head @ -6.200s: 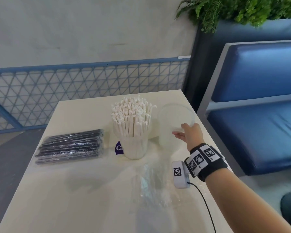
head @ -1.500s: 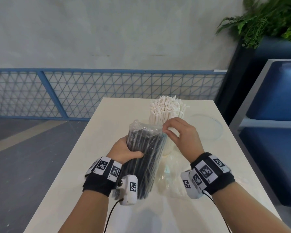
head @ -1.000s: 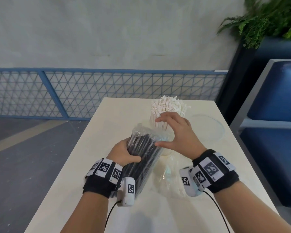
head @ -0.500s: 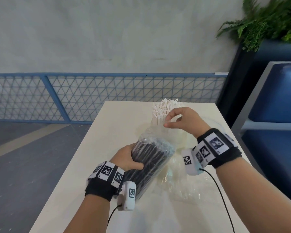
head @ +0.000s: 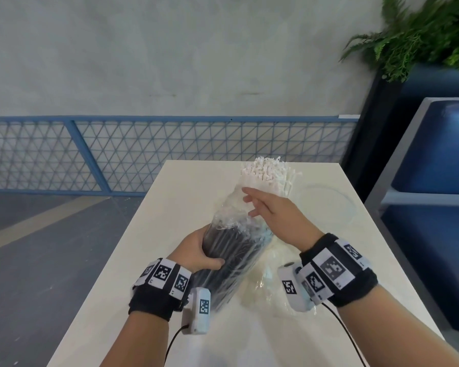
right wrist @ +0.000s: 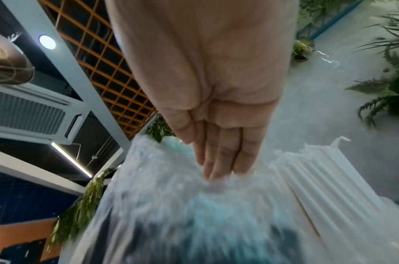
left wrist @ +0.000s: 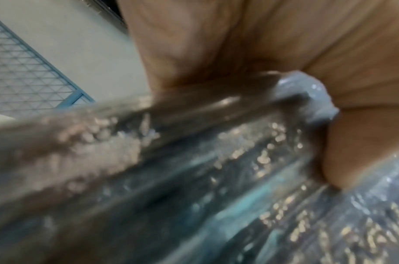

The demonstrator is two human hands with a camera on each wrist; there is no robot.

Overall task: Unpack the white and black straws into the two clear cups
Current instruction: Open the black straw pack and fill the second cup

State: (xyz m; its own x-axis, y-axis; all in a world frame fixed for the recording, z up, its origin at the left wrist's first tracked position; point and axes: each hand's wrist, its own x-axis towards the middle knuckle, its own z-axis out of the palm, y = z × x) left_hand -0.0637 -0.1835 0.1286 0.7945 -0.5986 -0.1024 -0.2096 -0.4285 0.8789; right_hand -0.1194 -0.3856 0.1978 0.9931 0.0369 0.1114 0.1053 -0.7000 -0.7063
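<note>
My left hand (head: 196,251) grips the pack of black straws (head: 233,260) around its middle, holding it tilted over the table. The pack's clear wrapper (head: 231,210) stands stretched and crumpled above the straw ends. My right hand (head: 265,209) reaches to that wrapper with straight fingers (right wrist: 218,160), the tips touching the plastic (right wrist: 171,178). Just behind stands a clear cup filled with white straws (head: 265,176). The second clear cup (head: 329,205) stands empty to their right. The left wrist view is blurred: palm (left wrist: 239,44) against the wrapped pack (left wrist: 194,178).
An empty crumpled clear wrapper (head: 263,284) lies on the cream table (head: 186,186) under my right wrist. A blue mesh railing (head: 170,154) runs behind the table, and a blue bench (head: 435,168) and a plant (head: 421,35) stand to the right.
My right hand had pinched the wrapper top and pulled it up; now it has come lower with straightened fingers on the stretched plastic. The left hand keeps its grip on the pack.
</note>
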